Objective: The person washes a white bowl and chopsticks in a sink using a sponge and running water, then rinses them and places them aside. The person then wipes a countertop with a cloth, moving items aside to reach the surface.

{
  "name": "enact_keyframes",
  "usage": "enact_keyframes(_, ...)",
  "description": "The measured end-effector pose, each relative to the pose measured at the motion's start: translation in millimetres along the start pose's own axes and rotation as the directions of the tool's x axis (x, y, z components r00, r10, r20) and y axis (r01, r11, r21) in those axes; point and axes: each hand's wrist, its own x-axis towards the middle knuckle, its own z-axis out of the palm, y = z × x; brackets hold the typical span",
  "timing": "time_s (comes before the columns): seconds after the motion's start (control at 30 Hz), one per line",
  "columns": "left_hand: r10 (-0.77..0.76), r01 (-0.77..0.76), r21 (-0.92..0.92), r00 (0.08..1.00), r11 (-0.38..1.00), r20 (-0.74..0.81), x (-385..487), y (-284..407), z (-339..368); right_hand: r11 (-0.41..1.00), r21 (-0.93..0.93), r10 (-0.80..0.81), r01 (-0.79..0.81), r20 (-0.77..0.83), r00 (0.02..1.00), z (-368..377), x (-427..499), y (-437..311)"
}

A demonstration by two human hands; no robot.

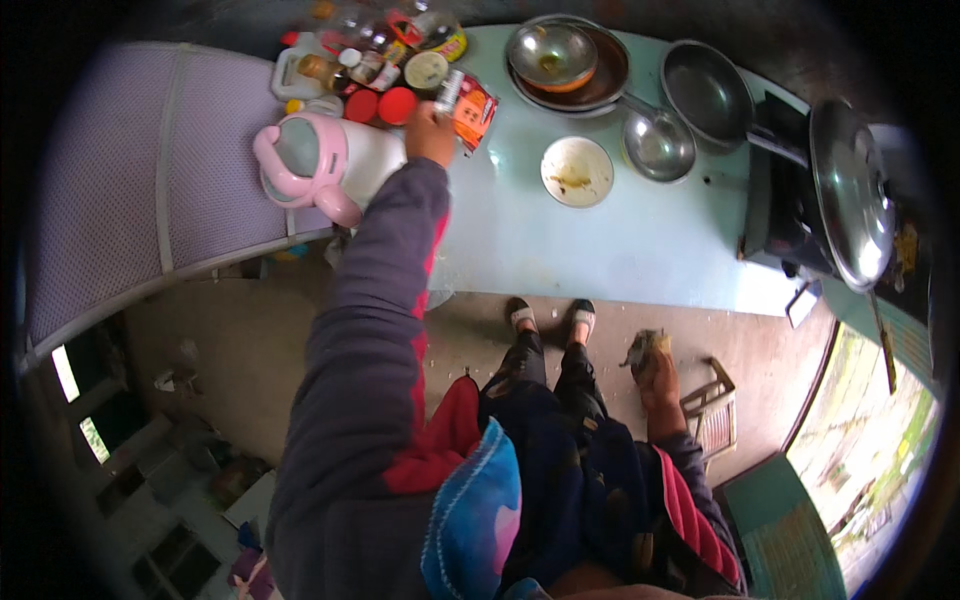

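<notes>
My left hand [430, 136] reaches over the glass-topped table [495, 240] and has its fingers on a small cylindrical container [449, 91], beside an orange and red packet [474, 112]. Jars with red lids [397, 106] stand just left of it. Low in front of the table, my right hand [658, 379] holds a crumpled cloth or rag [646, 349]. A white bowl [577, 172] with brown residue lies on the table between a pink and white electric kettle [322, 161] and a metal ladle or small pan [658, 146].
Stacked pans [607, 67] and a dark frying pan [707, 94] line the back. A large lid [851, 195] stands over a black stove [780, 202] at right. Bottles [360, 30] crowd the back left. Below right is a small wooden chair [712, 420].
</notes>
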Motion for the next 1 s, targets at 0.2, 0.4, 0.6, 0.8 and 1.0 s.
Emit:
enact_keyframes(0.2,0.059,-0.057,0.022,0.991,0.998,-0.118,29,-21,-28,0.996,-0.082,-0.043,0.032,-0.127,0.991,14,1,-4)
enact_keyframes(0.4,0.257,-0.208,0.209,0.935,0.956,-0.247,-44,44,-17,0.963,-0.188,-0.215,0.193,-0.108,0.971,7,24,-56)
enact_keyframes(0.6,0.047,0.002,-0.274,0.984,0.962,0.171,-196,83,21,0.549,-0.672,-0.617,0.498,0.077,0.783,14,99,-135)
enact_keyframes(0.8,-0.299,0.759,-0.350,0.569,0.550,0.766,-266,103,60,-0.234,-0.826,-0.825,0.512,0.448,0.345,56,218,-230)
enact_keyframes(1.0,-0.061,0.879,-0.305,0.350,0.367,0.935,-238,153,102,-0.386,-0.828,-0.740,0.406,0.541,0.401,71,301,-233)
